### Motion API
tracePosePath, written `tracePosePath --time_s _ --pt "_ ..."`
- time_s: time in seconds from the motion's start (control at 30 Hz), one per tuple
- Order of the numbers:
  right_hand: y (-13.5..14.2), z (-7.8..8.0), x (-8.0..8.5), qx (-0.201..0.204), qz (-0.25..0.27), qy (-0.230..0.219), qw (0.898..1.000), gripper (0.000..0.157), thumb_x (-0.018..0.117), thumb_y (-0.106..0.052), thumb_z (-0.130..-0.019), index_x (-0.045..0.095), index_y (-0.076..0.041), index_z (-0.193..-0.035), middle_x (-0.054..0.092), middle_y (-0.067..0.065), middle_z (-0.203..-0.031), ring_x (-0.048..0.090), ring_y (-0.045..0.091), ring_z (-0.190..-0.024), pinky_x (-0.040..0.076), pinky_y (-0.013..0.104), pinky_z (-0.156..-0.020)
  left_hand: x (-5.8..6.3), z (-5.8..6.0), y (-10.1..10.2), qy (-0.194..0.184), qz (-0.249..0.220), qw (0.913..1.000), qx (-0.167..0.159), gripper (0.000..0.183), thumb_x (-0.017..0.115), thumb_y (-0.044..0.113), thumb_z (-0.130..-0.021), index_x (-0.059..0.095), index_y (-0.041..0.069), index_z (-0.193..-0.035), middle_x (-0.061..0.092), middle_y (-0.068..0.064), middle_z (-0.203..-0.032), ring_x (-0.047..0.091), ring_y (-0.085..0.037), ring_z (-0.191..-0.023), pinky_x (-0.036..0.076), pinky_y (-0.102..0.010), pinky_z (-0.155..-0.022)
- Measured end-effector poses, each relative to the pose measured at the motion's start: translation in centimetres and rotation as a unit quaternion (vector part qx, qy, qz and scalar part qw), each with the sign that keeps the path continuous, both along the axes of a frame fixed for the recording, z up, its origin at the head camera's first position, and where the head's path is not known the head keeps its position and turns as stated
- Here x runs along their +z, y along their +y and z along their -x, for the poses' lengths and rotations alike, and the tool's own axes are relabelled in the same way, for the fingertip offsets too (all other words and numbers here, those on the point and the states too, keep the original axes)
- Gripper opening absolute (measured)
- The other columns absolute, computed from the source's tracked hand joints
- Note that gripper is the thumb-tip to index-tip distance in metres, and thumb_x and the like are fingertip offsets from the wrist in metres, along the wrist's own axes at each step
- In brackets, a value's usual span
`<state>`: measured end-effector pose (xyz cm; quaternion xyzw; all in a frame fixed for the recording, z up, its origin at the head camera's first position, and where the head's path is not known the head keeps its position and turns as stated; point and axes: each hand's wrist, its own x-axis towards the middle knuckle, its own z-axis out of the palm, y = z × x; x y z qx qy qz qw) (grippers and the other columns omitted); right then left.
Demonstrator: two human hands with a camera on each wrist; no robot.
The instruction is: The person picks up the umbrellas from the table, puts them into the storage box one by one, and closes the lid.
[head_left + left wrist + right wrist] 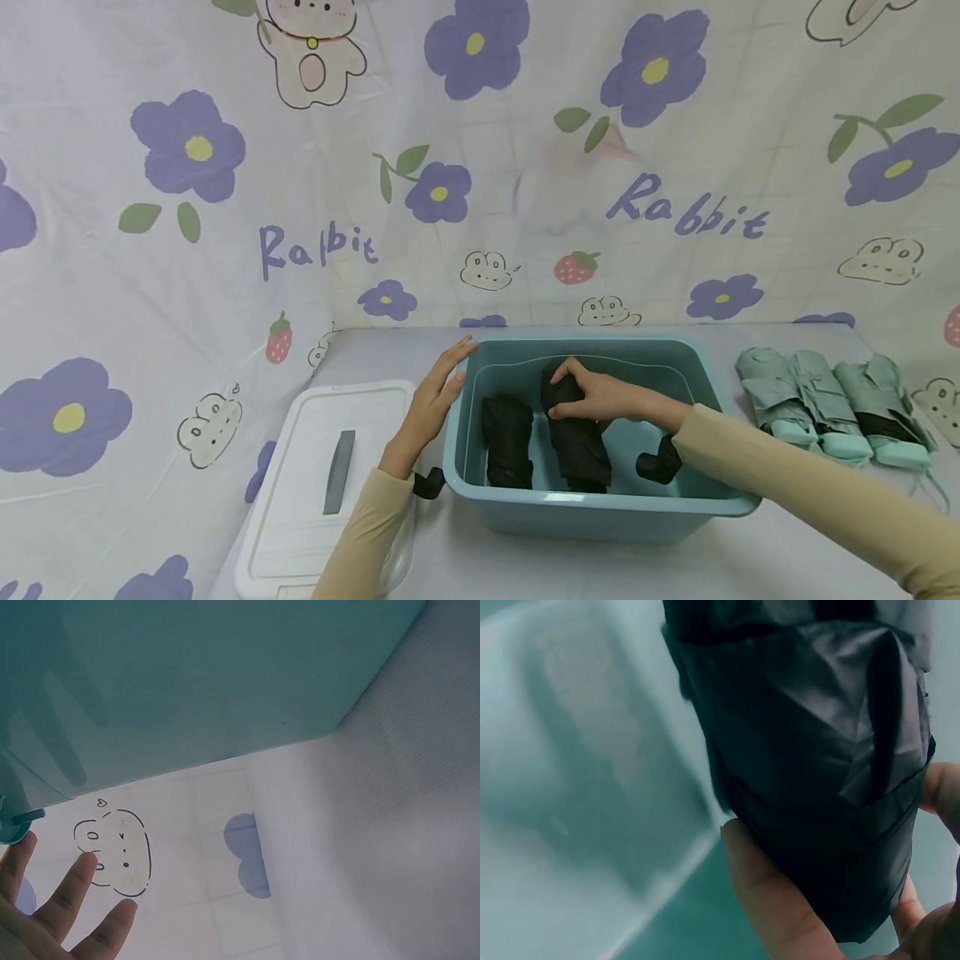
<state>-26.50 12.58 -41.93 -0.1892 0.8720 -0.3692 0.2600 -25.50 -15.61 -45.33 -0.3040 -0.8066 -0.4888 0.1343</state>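
A black folded umbrella [581, 454] leans inside the blue-green plastic bin [600, 502], and my right hand [600, 397] grips its upper end between thumb and fingers. In the right wrist view the thumb and fingers lie on either side of the dark wrapped fabric [817, 772]. Left of it in the bin lies another black folded umbrella [508, 442], apart from the first. My left hand [429, 406] is at the bin's left rim with fingers extended. The left wrist view shows those spread fingers [67, 896] beside the bin's outer wall [210, 682].
A white lid [300, 492] with a grey handle lies left of the bin. To the right, three pale green folded umbrellas [825, 408] lie side by side on the table [780, 550]. A patterned curtain [525, 200] hangs behind the table.
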Motion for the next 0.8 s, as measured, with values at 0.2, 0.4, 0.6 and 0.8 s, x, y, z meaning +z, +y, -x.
tracePosePath --time_s 0.2,0.4,0.6,0.8 --pt "-0.7 -0.1 -0.9 0.002 -0.002 -0.013 1.0 0.052 0.065 -0.032 -0.084 0.034 -0.012 -0.121 0.046 0.024 -0.119 0.057 0.027 -0.089 0.054 0.037 -0.056 -0.1 0.0 0.0 -0.006 0.0 1.0 -0.002 0.042 0.039 0.008 -0.097 0.041 0.001 -0.138 0.032 -0.018 -0.147 0.028 -0.034 -0.136 0.023 -0.059 -0.106" --pt "-1.6 0.0 -1.6 0.01 0.008 -0.025 1.0 0.051 0.064 -0.028 -0.085 0.033 -0.01 -0.12 0.045 0.026 -0.119 0.057 0.028 -0.089 0.054 0.038 -0.057 -0.1 0.0 0.0 -0.008 -0.002 1.0 -0.001 0.041 0.038 0.011 -0.098 0.041 0.001 -0.138 0.032 -0.018 -0.147 0.028 -0.034 -0.136 0.023 -0.059 -0.106" --pt "-2.5 0.2 -2.2 -0.003 0.015 -0.024 1.0 0.051 0.065 -0.026 -0.084 0.033 -0.01 -0.12 0.044 0.026 -0.119 0.057 0.029 -0.092 0.055 0.037 -0.056 -0.1 0.1 0.0 -0.01 -0.003 0.9999 -0.002 0.041 0.038 0.011 -0.098 0.041 0.001 -0.138 0.032 -0.019 -0.147 0.028 -0.034 -0.136 0.022 -0.059 -0.106" --pt "-2.9 0.5 -2.7 0.0 0.006 -0.035 0.999 0.05 0.064 -0.026 -0.085 0.032 -0.009 -0.119 0.044 0.027 -0.121 0.056 0.029 -0.092 0.054 0.037 -0.055 -0.1 0.1 0.0 -0.005 -0.009 0.9999 -0.005 0.041 0.038 0.01 -0.098 0.041 0.0 -0.137 0.033 -0.02 -0.146 0.028 -0.035 -0.136 0.023 -0.058 -0.107"
